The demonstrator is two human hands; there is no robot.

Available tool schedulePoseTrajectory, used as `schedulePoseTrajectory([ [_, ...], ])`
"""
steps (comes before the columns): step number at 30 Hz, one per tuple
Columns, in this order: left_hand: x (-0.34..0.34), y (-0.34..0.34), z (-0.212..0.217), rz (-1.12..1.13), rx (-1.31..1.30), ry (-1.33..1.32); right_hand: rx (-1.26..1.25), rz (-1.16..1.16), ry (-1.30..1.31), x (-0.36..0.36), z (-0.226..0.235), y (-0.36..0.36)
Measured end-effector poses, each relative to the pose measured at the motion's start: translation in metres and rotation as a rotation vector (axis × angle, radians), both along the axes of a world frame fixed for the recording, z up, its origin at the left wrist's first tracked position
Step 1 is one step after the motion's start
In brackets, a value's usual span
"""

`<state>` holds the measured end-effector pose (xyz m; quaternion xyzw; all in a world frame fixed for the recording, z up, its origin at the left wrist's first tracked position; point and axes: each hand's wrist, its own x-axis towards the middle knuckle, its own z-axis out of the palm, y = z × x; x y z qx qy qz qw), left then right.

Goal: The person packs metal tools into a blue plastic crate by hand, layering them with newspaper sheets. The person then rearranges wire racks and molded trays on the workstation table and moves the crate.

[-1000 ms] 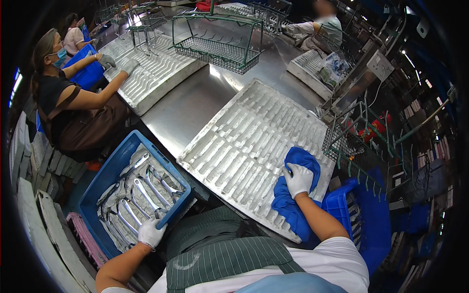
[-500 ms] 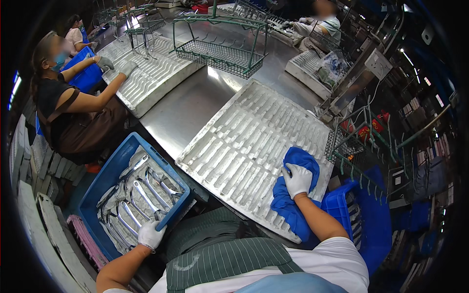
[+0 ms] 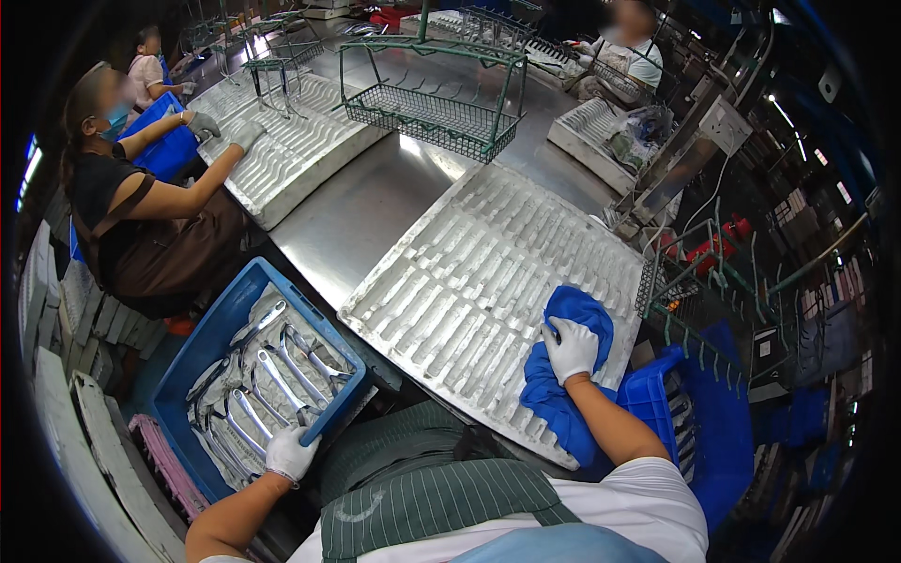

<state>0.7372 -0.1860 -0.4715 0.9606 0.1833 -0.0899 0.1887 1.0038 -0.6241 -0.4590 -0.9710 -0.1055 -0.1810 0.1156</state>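
Observation:
At the lower left, my white-gloved left hand (image 3: 292, 452) grips the near corner of a blue plastic crate (image 3: 331, 330). Several shiny metal wrenches (image 3: 302, 377) lie inside the crate on crumpled pale lining. My right hand (image 3: 571, 349), also gloved in white, is closed on a bunched blue cloth (image 3: 556, 399). This cloth rests on the right side of a large white slotted tray (image 3: 469, 281), with part of it hanging toward the near edge. Rows of slots run across the tray; no tools show in those I can see.
Green wire racks with baskets hang over the metal table (image 3: 328, 253): one rack (image 3: 432, 117) beyond the tray, another (image 3: 699, 281) at right. A blue bin (image 3: 648, 394) stands beside my right arm. A co-worker (image 3: 141, 197) at left touches another slotted tray (image 3: 300, 155).
The hanging rack beyond the tray has swung slightly right and down. At right, the other rack has shifted a little too. Both my hands stay in place.

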Motion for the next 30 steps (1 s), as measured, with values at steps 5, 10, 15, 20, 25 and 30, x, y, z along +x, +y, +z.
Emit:
schedulePoseTrajectory([
  [5,-0.0009,0.0,-0.001,-0.002,0.012,-0.013,0.01,0.004,0.007,-0.0004,0.0017,0.0011],
  [10,0.0002,-0.0008,0.002,0.001,-0.005,0.003,0.009,0.003,0.003,-0.0009,0.002,0.0013],
  [15,0.0006,-0.0006,0.0019,0.005,-0.016,-0.001,0.008,0.011,-0.011,-0.0004,0.0003,0.0004],
  [20,0.001,-0.0008,0.002,0.006,-0.014,0.001,0.009,0.037,-0.11,0.0001,0.0041,0.0024],
  [25,0.0014,-0.0007,0.0024,0.008,-0.017,0.01,0.016,0.013,0.004,-0.002,0.0047,0.002],
  [30,-0.0009,0.0,-0.001,0.006,-0.007,-0.004,0.031,0.016,0.012,-0.0013,0.005,0.0026],
])
